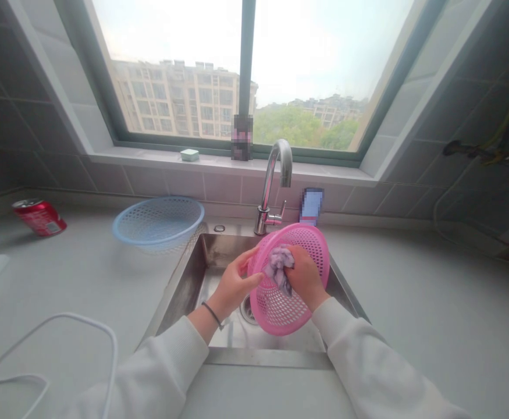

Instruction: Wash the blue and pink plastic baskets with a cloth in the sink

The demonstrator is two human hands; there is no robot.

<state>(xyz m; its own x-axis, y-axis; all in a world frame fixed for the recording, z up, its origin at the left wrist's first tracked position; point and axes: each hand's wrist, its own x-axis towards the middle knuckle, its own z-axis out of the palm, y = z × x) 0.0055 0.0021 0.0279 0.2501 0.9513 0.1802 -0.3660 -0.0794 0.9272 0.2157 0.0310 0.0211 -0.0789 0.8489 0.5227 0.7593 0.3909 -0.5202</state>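
Over the steel sink [202,256] I hold a pink perforated basket [280,308] tilted on its edge, its hollow facing me. My left hand [234,284] grips the basket's left rim, thumb over the edge. My right hand [304,276] is inside the hollow, closed on a crumpled grey-purple cloth [279,265] that presses against the mesh. A thin dark band circles my left wrist. Both arms wear white sleeves.
A chrome tap [276,174] stands behind the sink. A pale blue basket [158,222] rests on the counter at the sink's left. A red can [39,216] lies on its side far left. A white cable [62,326] loops over the near-left counter. A small green block [189,154] sits on the sill.
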